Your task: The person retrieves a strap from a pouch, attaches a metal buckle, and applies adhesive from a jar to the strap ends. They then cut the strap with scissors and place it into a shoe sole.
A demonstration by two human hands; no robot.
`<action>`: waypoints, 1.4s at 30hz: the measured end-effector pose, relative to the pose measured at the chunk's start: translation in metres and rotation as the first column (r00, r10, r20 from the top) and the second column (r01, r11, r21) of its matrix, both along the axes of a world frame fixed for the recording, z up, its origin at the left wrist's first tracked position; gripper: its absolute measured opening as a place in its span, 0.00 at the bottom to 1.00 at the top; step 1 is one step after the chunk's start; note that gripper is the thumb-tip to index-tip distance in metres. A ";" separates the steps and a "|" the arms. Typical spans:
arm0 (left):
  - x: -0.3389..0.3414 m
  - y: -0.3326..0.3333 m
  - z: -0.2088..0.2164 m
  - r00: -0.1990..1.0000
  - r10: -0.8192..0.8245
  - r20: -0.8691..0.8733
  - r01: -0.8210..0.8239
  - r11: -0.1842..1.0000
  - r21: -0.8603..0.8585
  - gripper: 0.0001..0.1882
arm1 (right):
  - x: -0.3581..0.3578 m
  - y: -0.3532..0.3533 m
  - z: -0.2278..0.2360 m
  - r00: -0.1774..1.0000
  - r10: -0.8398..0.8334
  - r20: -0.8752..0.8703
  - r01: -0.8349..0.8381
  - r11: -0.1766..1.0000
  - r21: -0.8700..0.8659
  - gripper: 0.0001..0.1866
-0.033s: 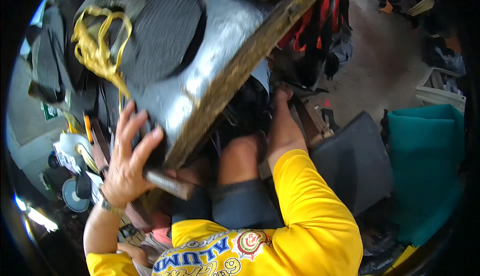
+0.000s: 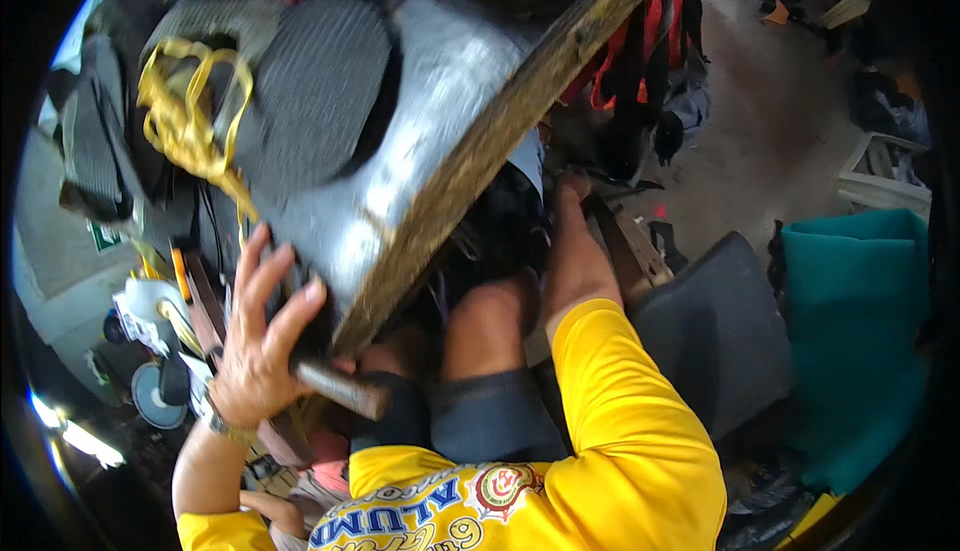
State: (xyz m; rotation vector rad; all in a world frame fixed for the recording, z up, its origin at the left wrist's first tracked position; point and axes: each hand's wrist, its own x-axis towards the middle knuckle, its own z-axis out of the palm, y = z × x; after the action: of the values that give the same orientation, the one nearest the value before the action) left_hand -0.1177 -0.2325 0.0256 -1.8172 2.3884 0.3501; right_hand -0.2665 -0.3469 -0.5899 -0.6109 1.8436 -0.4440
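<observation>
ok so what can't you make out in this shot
Head view: the right hand's fingers, lost in shadow beside the metal-topped table; its grip can't be told.
Head view: the left end of the wooden handle, covered by the left hand.
Head view: the table's far side, lost at the dark upper rim.

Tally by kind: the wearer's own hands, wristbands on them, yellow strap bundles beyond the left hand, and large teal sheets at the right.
Hands: 2, the left hand and the right hand
Wristband: 1
Yellow strap bundle: 1
Teal sheet: 1
Total: 5
</observation>
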 end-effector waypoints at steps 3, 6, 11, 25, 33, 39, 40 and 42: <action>0.007 0.000 -0.003 0.998 -0.043 0.035 0.043 0.999 0.004 0.48 | 0.008 -0.028 -0.026 0.898 0.393 -0.196 -0.405 0.914 -0.023 0.22; 0.012 0.006 -0.001 0.997 -0.066 0.046 0.065 0.998 0.006 0.44 | 0.026 -0.041 -0.030 0.913 0.357 -0.198 -0.384 0.915 -0.121 0.22; 0.013 0.021 0.012 0.982 0.001 0.189 -0.019 0.995 0.096 0.44 | 0.055 -0.063 -0.046 0.972 0.191 -0.139 -0.225 0.927 -0.301 0.22; 0.025 0.045 0.014 0.982 -0.028 0.187 0.024 0.999 0.021 0.41 | 0.032 -0.054 -0.108 0.795 0.594 -0.124 -0.605 0.766 -0.215 0.24; 0.009 0.008 -0.003 0.998 -0.028 0.063 0.028 1.000 0.008 0.45 | -0.001 -0.021 -0.054 0.761 0.604 -0.238 -0.545 0.793 0.270 0.27; 0.003 -0.010 -0.007 1.000 -0.015 -0.027 0.017 0.997 0.071 0.53 | -0.026 -0.005 0.061 0.955 0.187 -0.229 -0.100 0.934 0.343 0.38; 0.003 -0.009 -0.006 0.998 0.006 -0.063 -0.002 0.997 0.074 0.54 | -0.026 -0.001 0.084 0.949 0.168 -0.265 -0.103 0.964 0.244 0.42; 0.005 -0.008 -0.009 0.988 -0.080 -0.132 0.079 0.997 -0.012 0.52 | -0.027 0.005 0.129 0.942 0.233 -0.243 -0.218 0.972 0.088 0.41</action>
State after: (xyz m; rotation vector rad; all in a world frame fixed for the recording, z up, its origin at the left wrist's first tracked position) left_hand -0.1131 -0.2406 0.0164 -1.7466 2.5444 0.4687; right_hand -0.2934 -0.3423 -0.4605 -0.8590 1.9890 -0.1622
